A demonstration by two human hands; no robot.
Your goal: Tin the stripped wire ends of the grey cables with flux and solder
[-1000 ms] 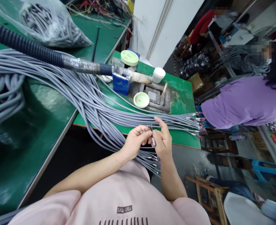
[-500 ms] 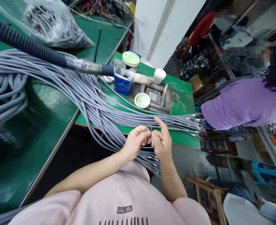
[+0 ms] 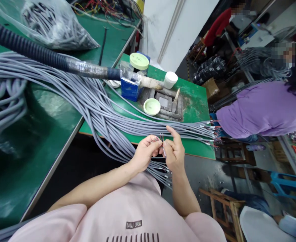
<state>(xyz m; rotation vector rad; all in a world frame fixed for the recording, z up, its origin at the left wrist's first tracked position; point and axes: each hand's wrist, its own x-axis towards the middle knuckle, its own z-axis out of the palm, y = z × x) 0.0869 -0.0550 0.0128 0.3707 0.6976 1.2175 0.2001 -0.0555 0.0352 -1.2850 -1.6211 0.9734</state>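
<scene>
My left hand (image 3: 146, 151) pinches thin coloured wires at the stripped end of a grey cable, in front of my chest. Touching it, my right hand (image 3: 173, 151) is closed on the same cable end (image 3: 164, 153), its index finger raised. Small wire tips stick up between the two hands. Behind them a thick bundle of grey cables (image 3: 128, 122) crosses the green table, its stripped ends at the right edge. More cable ends (image 3: 163, 173) hang below my hands.
A black hose (image 3: 49, 58) reaches a blue box (image 3: 130, 89). Near it are a green dish (image 3: 152, 106), a white tub (image 3: 170, 80) and a brush (image 3: 175, 101). A person in purple (image 3: 261, 107) sits at the right; a bag of cables (image 3: 59, 27) lies back left.
The view has shifted slightly. Both hands keep nearly the same pose, with the fingertips and wire tips moved only a little.
</scene>
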